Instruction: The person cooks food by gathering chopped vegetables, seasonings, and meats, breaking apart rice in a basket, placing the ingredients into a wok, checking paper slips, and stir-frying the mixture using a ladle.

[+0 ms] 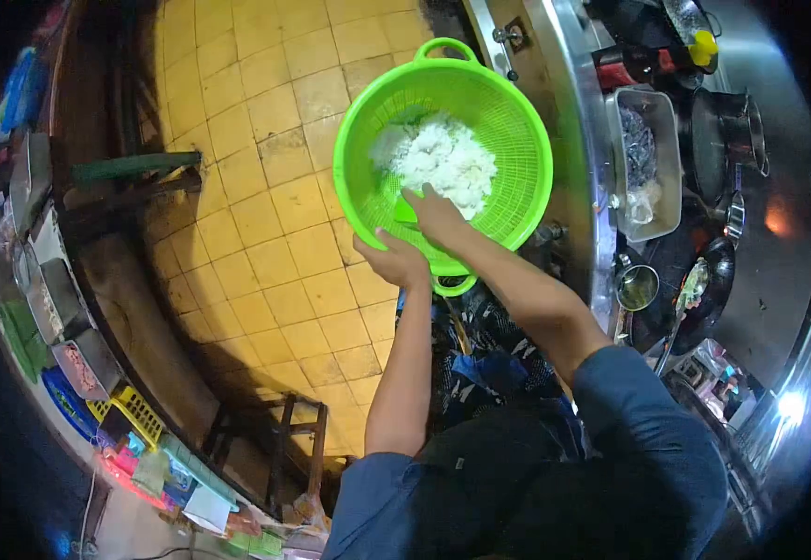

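Left arm stretched forward, the left hand [392, 259] grips the near rim of a green colander [517, 140] with its fingers. Just beyond these, the right hand [441, 217] reaches inside, forearm slanting, fingers closed on a green scoop [405, 211]; a white heap [447, 159] lies past them.

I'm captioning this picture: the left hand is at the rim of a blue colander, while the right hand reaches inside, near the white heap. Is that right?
Not quite: the colander is bright green, not blue, as the head view shows. The rest stands: the left hand is at its rim, and the right hand reaches inside, near the white heap.
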Demonstrator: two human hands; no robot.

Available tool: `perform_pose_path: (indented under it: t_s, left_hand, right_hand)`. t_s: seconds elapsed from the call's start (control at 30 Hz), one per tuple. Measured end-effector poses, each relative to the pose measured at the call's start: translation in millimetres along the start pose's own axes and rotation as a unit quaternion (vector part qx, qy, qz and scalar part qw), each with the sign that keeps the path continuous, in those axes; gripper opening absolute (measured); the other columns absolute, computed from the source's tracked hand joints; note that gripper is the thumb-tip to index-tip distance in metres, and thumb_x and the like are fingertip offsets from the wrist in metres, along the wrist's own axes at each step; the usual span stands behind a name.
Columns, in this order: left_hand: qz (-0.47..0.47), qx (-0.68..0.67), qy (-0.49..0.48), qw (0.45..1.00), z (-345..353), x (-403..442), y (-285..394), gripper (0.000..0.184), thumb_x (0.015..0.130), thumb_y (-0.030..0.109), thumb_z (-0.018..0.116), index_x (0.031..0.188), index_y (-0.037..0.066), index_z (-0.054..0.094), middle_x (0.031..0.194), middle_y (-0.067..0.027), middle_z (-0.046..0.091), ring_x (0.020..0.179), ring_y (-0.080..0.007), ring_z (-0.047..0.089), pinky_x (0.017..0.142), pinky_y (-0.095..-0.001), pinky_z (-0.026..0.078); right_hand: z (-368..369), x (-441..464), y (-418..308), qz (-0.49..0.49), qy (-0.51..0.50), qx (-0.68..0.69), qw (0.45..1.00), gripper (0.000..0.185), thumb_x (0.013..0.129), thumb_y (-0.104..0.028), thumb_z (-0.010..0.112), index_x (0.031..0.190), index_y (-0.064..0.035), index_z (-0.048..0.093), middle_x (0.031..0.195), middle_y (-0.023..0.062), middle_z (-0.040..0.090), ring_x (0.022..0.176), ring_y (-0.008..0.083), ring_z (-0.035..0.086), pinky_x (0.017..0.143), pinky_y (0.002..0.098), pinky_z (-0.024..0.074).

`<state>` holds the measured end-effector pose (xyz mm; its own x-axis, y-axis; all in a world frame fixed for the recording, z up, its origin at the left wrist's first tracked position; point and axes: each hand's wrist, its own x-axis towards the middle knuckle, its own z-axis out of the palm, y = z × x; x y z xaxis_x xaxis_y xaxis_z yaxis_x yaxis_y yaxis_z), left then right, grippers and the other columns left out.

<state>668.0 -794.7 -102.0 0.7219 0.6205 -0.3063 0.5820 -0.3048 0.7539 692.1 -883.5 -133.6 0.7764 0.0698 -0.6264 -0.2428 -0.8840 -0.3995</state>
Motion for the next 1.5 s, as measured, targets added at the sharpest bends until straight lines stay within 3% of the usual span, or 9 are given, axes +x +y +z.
perform_pose_path:
  t_s: [0.17,0.3,0.43,0.5,0.67,1.13,1.2,1.3,1.5]
  left_hand:
    - [-0.009,0.023,-0.004,1.0,-5,-3,12,0.034,0.091,0.019,0.043,0.12,0.002,0.039,0.108,-0.0237,0.054,0.096,-0.0414,0.053,0.078,-0.0451,0.041]
    - [0.011,0.009,-0.013,1.0,-4,-3,0,0.035,0.091,0.021,0.043,0.12,0.002,0.039,0.11,-0.0234,0.053,0.096,-0.0404,0.053,0.079,-0.0451,0.042]
    - [0.029,-0.014,-0.009,0.999,1,-1,-10,0.033,0.091,0.017,0.043,0.119,-0.001,0.038,0.108,-0.0252,0.052,0.095,-0.0403,0.053,0.078,-0.0451,0.041]
    - [0.066,-0.016,0.001,0.998,-1,-2,-8,0.029,0.091,0.014,0.044,0.114,-0.002,0.04,0.103,-0.0229,0.054,0.092,-0.0377,0.054,0.078,-0.0427,0.042]
    - [0.063,-0.044,0.005,0.997,3,1,-14,0.03,0.09,0.015,0.045,0.115,-0.001,0.04,0.103,-0.0243,0.054,0.092,-0.0391,0.054,0.079,-0.043,0.042]
    - [0.026,0.043,0.013,0.999,2,1,-12,0.037,0.092,0.024,0.042,0.12,0.0,0.038,0.109,-0.0243,0.053,0.095,-0.0398,0.053,0.08,-0.045,0.041]
    - [0.044,0.077,-0.006,0.996,-4,2,-13,0.045,0.092,0.031,0.043,0.121,-0.002,0.036,0.111,-0.024,0.051,0.097,-0.0399,0.052,0.082,-0.0463,0.04]
    - [0.067,0.07,-0.018,0.995,-10,7,-10,0.045,0.09,0.031,0.047,0.119,-0.003,0.039,0.119,-0.0214,0.045,0.107,-0.037,0.046,0.087,-0.0454,0.036]
    - [0.142,0.01,-0.145,0.979,-73,-17,15,0.031,0.085,0.012,0.055,0.112,-0.004,0.049,0.093,-0.0114,0.055,0.087,-0.0197,0.054,0.078,-0.0297,0.043]
  right_hand:
    - [-17,5,33,-0.007,-0.057,0.035,0.998,0.069,0.07,0.003,0.057,0.132,-0.0139,0.033,0.121,0.0269,0.044,0.093,0.0415,0.056,0.081,0.0438,0.0458]
    - [-57,-24,56,0.132,-0.188,0.354,0.906,0.066,0.068,0.006,0.051,0.13,-0.0082,0.035,0.101,0.0234,0.059,0.092,0.029,0.059,0.077,0.0425,0.0464]
    - [-59,-22,46,0.187,-0.095,0.326,0.922,0.068,0.069,0.005,0.053,0.133,-0.0092,0.032,0.112,0.0264,0.052,0.087,0.031,0.06,0.071,0.0442,0.0479]
    - [-10,3,59,0.078,0.171,0.08,0.979,0.068,0.074,0.0,0.054,0.135,-0.0124,0.027,0.124,0.0256,0.043,0.078,0.0338,0.06,0.061,0.0436,0.0507]
    - [17,1,7,0.04,0.06,-0.073,0.995,0.059,0.079,-0.003,0.046,0.134,-0.0121,0.029,0.122,0.0281,0.038,0.086,0.0432,0.056,0.075,0.0465,0.0487]
    - [-20,11,37,-0.03,-0.067,0.058,0.996,0.069,0.07,-0.001,0.057,0.133,-0.012,0.031,0.109,0.0256,0.053,0.094,0.0384,0.057,0.077,0.0419,0.0472]
    - [-37,-8,47,-0.03,-0.116,0.22,0.968,0.067,0.07,-0.002,0.057,0.131,-0.0143,0.034,0.082,0.0205,0.061,0.067,0.0279,0.062,0.053,0.0379,0.0477]
    - [-50,-45,53,0.109,-0.087,0.459,0.878,0.063,0.073,0.001,0.052,0.131,-0.0174,0.034,0.08,0.014,0.058,0.051,0.0173,0.053,0.039,0.0296,0.04]
    - [-58,-108,47,0.158,0.002,0.699,0.697,0.074,0.074,0.009,0.04,0.138,-0.0239,0.023,0.096,0.0106,0.051,0.057,0.0144,0.044,0.042,0.0245,0.0374]
